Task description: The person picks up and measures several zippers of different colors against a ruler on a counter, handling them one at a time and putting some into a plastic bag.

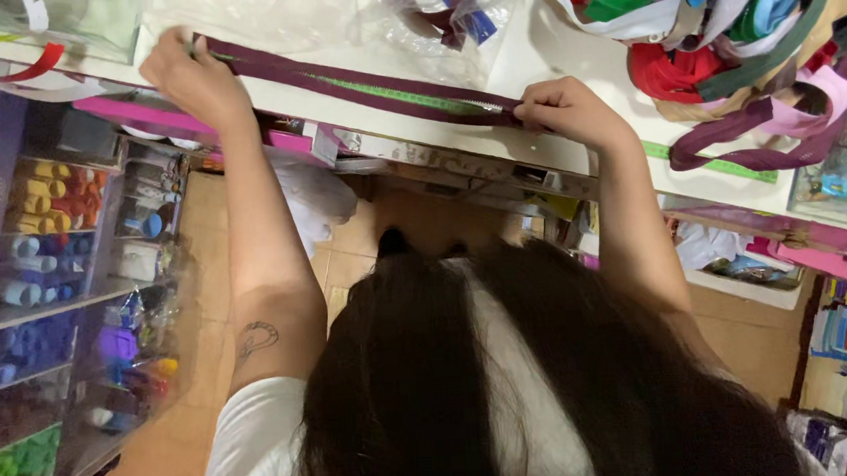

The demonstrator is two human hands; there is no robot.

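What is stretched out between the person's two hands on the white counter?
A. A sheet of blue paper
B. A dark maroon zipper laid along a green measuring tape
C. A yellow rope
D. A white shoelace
B. The left hand and right hand each pin an end of a dark maroon zipper, pulled straight along a green measuring tape on the white counter.

White counter (530, 59) above tan tiled floor (203, 278) (thread-spool shelves (49, 277) alongside).

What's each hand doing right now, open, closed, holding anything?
Left hand: closed, pinning one end of the maroon zipper tape on the white counter.
Right hand: closed, pinching the same tape.
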